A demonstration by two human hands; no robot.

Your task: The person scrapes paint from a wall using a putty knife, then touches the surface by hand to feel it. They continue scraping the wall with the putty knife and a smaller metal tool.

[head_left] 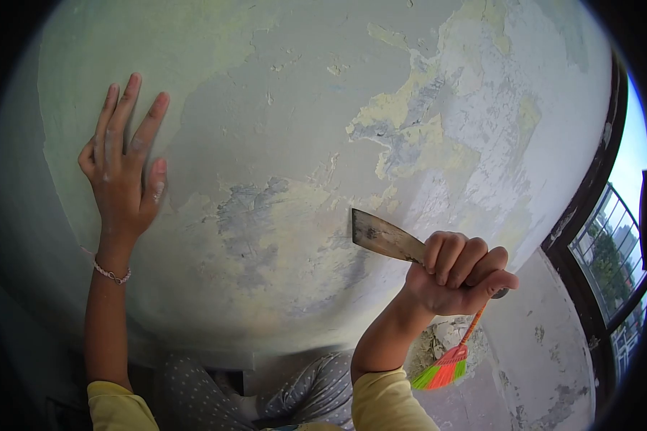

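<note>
My left hand (122,172) rests on the wall (216,129) at the left, palm against it and fingers spread, holding nothing. At the lower right my right hand (464,273) is wrapped round the handle of a scraper (384,235). The scraper's wide metal blade points left, its edge at the patchy wall surface. Gray, pale green and yellowish layers show where the paint has flaked. Most of the handle is hidden in my fist; its end shows by the thumb.
A small pink, orange and green brush (446,365) is below my right hand. At the right is a dark-framed window (589,208) with a railing outside. Another stained wall section (539,337) stands below it. My legs in dotted trousers (201,395) are at the bottom.
</note>
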